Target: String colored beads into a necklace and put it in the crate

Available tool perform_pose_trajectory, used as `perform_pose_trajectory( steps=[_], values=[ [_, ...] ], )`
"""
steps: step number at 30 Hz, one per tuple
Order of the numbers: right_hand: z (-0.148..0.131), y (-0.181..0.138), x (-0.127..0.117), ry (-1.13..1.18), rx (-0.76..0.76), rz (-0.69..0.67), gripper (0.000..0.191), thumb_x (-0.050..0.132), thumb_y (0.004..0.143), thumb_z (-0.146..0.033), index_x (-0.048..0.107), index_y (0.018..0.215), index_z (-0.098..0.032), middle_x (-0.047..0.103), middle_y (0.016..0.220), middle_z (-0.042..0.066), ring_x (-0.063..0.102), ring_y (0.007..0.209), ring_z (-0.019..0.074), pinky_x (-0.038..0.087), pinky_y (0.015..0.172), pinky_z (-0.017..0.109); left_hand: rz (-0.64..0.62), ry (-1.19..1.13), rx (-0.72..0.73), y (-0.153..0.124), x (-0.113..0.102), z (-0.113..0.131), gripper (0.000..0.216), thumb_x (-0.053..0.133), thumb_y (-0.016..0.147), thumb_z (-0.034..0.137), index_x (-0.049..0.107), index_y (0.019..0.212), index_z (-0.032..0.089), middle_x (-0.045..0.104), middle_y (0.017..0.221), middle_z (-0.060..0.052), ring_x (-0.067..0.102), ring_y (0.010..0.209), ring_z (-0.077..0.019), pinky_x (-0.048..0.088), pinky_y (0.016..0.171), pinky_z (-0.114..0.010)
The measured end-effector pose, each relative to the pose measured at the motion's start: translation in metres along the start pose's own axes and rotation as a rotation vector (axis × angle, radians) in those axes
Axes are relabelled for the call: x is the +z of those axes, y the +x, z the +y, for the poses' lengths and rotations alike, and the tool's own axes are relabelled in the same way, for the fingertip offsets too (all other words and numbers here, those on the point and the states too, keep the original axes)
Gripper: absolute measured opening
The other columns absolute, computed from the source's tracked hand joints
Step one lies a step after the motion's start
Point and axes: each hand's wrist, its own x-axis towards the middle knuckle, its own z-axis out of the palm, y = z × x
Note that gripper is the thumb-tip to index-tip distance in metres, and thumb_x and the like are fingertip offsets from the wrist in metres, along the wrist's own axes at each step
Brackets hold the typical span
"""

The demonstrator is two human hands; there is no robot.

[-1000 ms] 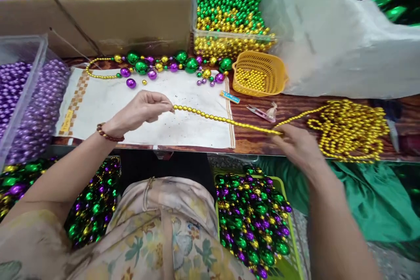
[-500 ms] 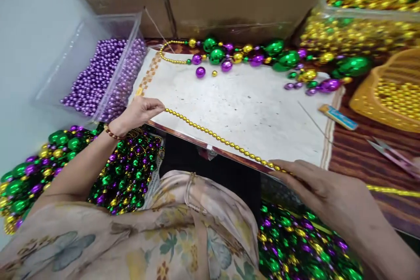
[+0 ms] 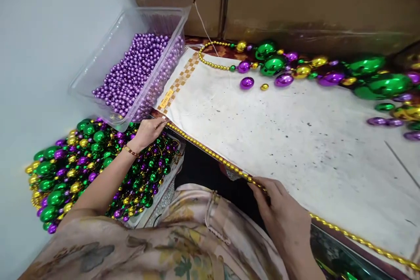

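Observation:
A long strand of gold beads (image 3: 210, 152) stretches along the table's front edge between my hands and runs on past the right one. At its left end my left hand (image 3: 149, 132) is closed in a pinch, seemingly on the thin string just beyond the last bead. My right hand (image 3: 285, 212) curls over the beads further along, thumb below and fingers above them. Behind, on the white cloth (image 3: 262, 127), lie a loose purple bead (image 3: 246, 83) and a small gold bead (image 3: 264, 87). A needle (image 3: 402, 162) lies at the right.
A clear plastic bin of small purple beads (image 3: 138, 70) stands at the left. Below it is a heap of green, gold and purple bead necklaces (image 3: 82, 162). A large-bead necklace (image 3: 274, 65) lies along the back, before cardboard boxes (image 3: 311, 4).
The view has turned leftward. My left hand has drawn the bead strand's end left and down to the table edge, and the right hand has come left along the strand.

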Motion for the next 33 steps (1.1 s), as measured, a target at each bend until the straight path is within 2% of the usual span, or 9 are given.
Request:
perform_pose_trajectory(
  steps=[6,12,17,23,28,33],
  values=[
    [-0.002,0.009,0.007,0.057,0.034,-0.045,0.029,0.044,0.106,-0.033,0.068,0.105,-0.018,0.069,0.096,0.006,0.069,0.07,0.0153,0.047,0.049,0.023,0.073,-0.04,-0.064,-0.001,0.011,-0.01,0.02,0.055,0.096,0.026,0.072,0.095,0.016,0.075,0.075,-0.005,0.064,0.057,-0.0133,0.042,0.055,-0.023],
    [0.002,0.006,0.006,0.165,0.038,-0.067,0.027,0.041,0.106,-0.036,0.063,0.107,-0.019,0.068,0.1,0.008,0.07,0.086,0.0206,0.056,0.072,0.03,0.094,-0.067,-0.179,-0.007,0.013,-0.007,0.018,0.056,0.096,0.025,0.07,0.092,0.016,0.07,0.066,-0.002,0.059,0.052,-0.0109,0.039,0.054,-0.022],
    [0.002,0.002,0.003,0.208,0.099,-0.159,0.026,0.045,0.104,-0.039,0.065,0.107,-0.022,0.068,0.106,0.008,0.07,0.091,0.0221,0.057,0.075,0.032,0.078,-0.068,-0.208,-0.01,0.013,-0.007,0.017,0.055,0.096,0.026,0.069,0.092,0.017,0.069,0.067,-0.002,0.06,0.054,-0.0113,0.04,0.056,-0.023],
    [-0.006,0.007,-0.004,0.255,0.177,-0.183,0.015,0.052,0.101,-0.029,0.066,0.105,-0.022,0.069,0.106,0.009,0.07,0.092,0.0216,0.057,0.078,0.032,0.054,-0.144,-0.234,-0.012,0.009,-0.009,0.017,0.057,0.093,0.028,0.07,0.093,0.017,0.07,0.071,-0.002,0.057,0.055,-0.0102,0.039,0.056,-0.022],
    [-0.012,0.011,-0.007,0.323,0.282,-0.244,0.015,0.054,0.1,-0.026,0.066,0.107,-0.021,0.069,0.106,0.01,0.069,0.095,0.0217,0.057,0.081,0.033,0.084,-0.126,-0.3,-0.012,0.008,-0.013,0.018,0.064,0.088,0.032,0.072,0.092,0.016,0.061,0.059,0.002,0.05,0.052,-0.0087,0.036,0.055,-0.022],
    [-0.016,0.011,-0.006,0.354,0.341,-0.244,0.017,0.055,0.1,-0.028,0.067,0.109,-0.02,0.068,0.107,0.011,0.068,0.097,0.0233,0.057,0.081,0.036,0.077,-0.144,-0.328,-0.012,0.008,-0.015,0.022,0.065,0.087,0.034,0.073,0.092,0.015,0.054,0.053,0.004,0.047,0.05,-0.0081,0.035,0.055,-0.021]
  ],
)
